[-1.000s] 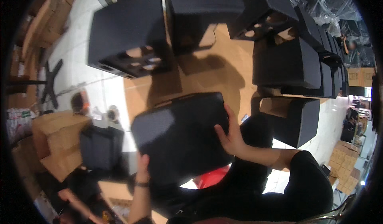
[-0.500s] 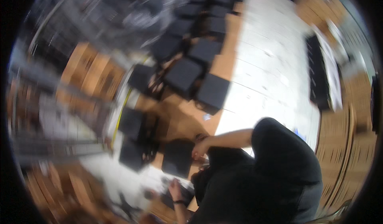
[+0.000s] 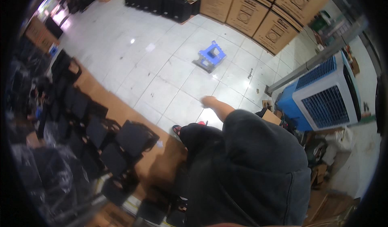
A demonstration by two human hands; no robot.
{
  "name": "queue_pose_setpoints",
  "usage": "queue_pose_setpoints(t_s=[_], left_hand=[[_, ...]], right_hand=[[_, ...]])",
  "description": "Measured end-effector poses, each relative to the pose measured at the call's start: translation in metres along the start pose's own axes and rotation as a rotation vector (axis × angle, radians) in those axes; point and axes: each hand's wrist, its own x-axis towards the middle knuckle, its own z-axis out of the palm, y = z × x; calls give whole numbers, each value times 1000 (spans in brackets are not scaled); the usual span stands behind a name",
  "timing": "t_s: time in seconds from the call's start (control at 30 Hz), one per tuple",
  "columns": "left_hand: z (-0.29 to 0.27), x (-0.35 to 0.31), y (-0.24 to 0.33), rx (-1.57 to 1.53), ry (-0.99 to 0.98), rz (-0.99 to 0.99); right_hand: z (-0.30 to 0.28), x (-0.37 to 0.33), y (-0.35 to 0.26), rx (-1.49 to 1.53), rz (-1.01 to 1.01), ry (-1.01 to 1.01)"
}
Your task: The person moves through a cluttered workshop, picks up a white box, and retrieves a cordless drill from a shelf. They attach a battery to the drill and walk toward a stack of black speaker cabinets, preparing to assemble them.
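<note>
My right hand (image 3: 208,101) reaches out over the white tiled floor (image 3: 169,101), its bare forearm coming from a dark sleeve. Motion smears its fingers, and no object shows in it. Ahead of it, a blue and grey folding step stool (image 3: 212,56) stands on the tiles. My left hand is out of the picture. Several black box-shaped cabinets (image 3: 133,138) with cut-out openings stand in rows on a strip of brown cardboard (image 3: 157,164) to my left.
Large printed cartons (image 3: 247,14) are stacked at the far right, beside a row of black boxes (image 3: 161,5) topped with white sheets. A blue and white air cooler (image 3: 325,101) stands on the right by a grey metal post (image 3: 311,63). Plastic-wrapped dark goods (image 3: 52,174) fill the lower left.
The view has swung to the right, bringing the step stool and air cooler in. My right hand has left the black cabinet it was at; my left hand has gone out of sight.
</note>
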Motion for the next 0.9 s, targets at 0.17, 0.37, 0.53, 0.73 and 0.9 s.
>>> queue_pose_setpoints(t_s=[0.17, 0.37, 0.53, 0.73, 0.9], left_hand=[[-50, 81, 72, 197, -91, 52], [-101, 156, 166, 425, -51, 66], [-144, 203, 290, 697, 125, 209], [-175, 257, 470, 900, -112, 232], [-185, 345, 532, 1023, -193, 351]], right_hand=[[122, -60, 162, 281, 685, -152], [121, 28, 123, 20, -5, -878], [-173, 99, -15, 899, -366, 490], [-486, -44, -52, 1077, -1147, 1033], [-597, -76, -67, 1037, -1425, 1390]])
